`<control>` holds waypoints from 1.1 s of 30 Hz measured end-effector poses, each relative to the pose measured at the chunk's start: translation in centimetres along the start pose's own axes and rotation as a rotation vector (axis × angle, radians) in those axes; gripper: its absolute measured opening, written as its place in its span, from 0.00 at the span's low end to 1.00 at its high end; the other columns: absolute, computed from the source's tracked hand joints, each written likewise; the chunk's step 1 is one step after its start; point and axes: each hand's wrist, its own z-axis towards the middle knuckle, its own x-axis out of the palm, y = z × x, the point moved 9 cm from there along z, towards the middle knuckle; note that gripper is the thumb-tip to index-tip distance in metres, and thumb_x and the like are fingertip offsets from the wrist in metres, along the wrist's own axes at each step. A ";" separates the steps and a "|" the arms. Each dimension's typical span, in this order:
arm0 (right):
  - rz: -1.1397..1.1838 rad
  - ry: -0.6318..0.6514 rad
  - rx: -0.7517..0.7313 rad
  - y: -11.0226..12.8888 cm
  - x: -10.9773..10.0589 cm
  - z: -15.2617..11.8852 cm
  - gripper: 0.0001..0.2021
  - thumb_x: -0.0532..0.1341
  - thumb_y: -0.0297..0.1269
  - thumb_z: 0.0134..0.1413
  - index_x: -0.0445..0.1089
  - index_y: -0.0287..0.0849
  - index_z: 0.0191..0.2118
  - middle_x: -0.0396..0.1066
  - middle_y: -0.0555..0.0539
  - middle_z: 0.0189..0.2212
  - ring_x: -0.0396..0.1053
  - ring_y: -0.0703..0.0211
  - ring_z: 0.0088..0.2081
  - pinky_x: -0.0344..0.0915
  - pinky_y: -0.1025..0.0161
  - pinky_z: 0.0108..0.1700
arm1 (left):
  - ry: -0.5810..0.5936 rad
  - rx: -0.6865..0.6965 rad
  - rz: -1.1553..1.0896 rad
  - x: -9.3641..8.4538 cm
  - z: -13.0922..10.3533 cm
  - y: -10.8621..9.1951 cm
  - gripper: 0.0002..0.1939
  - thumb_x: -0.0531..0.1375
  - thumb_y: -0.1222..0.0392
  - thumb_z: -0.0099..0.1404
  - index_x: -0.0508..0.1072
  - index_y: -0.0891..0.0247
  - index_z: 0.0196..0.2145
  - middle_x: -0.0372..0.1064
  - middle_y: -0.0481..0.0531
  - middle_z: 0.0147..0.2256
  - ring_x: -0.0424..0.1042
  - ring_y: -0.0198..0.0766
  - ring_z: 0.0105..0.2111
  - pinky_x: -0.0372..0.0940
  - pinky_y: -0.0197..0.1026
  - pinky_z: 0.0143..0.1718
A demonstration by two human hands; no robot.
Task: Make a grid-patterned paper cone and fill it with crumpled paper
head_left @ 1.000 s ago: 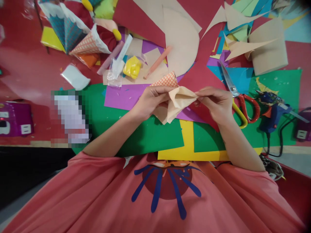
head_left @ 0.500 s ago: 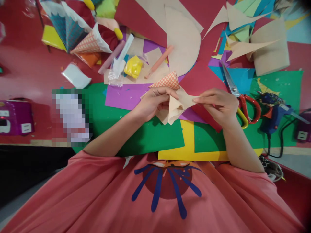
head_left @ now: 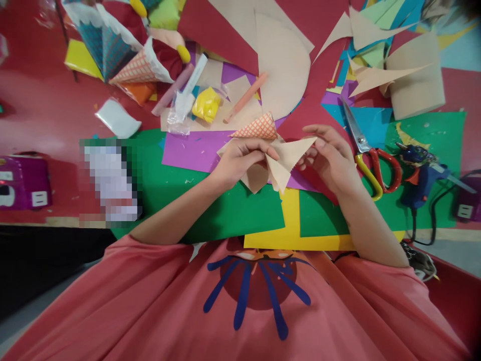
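Observation:
A beige sheet (head_left: 291,154) with a zigzag edge, folded and curled, is between my hands over the green sheet (head_left: 210,205). My left hand (head_left: 244,158) is closed on its middle, thumb and fingers pinching a fold. At its right corner my right hand (head_left: 332,160) holds the tip between thumb and index finger, the other fingers loosely bent behind. Just beyond my left fingers lies a small cone (head_left: 257,126) with an orange check pattern; whether it is joined to the beige sheet I cannot tell.
Scissors (head_left: 358,135) with red and yellow handles and a blue glue gun (head_left: 417,185) lie to the right. Finished-looking cones (head_left: 139,62), a yellow packet (head_left: 206,104) and an orange stick (head_left: 246,98) lie at the back left. Beige scraps (head_left: 383,77) are at the back right.
My right hand has turned and raised the sheet's right corner slightly up and to the right, its fingers more spread. The folds have shifted. My left hand stays nearly in place.

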 end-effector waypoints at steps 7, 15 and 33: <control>0.002 0.091 0.111 -2.1 2.0 -0.2 0.21 0.69 0.50 0.45 0.72 0.43 0.42 0.77 0.49 0.34 0.75 0.60 0.34 0.73 0.64 0.37 | 0.041 0.055 0.108 0.8 -0.4 -1.1 0.07 0.60 0.64 0.59 0.80 0.62 0.31 0.78 0.49 0.32 0.76 0.34 0.33 0.71 0.35 0.38; -0.095 0.048 0.052 -1.7 1.3 -0.2 0.16 0.70 0.46 0.45 0.75 0.42 0.39 0.77 0.48 0.37 0.75 0.58 0.38 0.72 0.61 0.40 | 0.065 -0.032 0.059 1.0 -0.5 -0.3 0.19 0.65 0.44 0.57 0.75 0.62 0.39 0.77 0.49 0.31 0.77 0.34 0.29 0.71 0.34 0.32; -0.123 0.087 0.018 -1.2 2.1 -0.2 0.17 0.70 0.43 0.45 0.72 0.42 0.41 0.77 0.48 0.39 0.76 0.57 0.40 0.74 0.59 0.43 | -0.032 0.009 0.042 0.9 -0.7 -0.1 0.18 0.66 0.45 0.56 0.72 0.64 0.30 0.76 0.47 0.28 0.78 0.36 0.28 0.73 0.35 0.30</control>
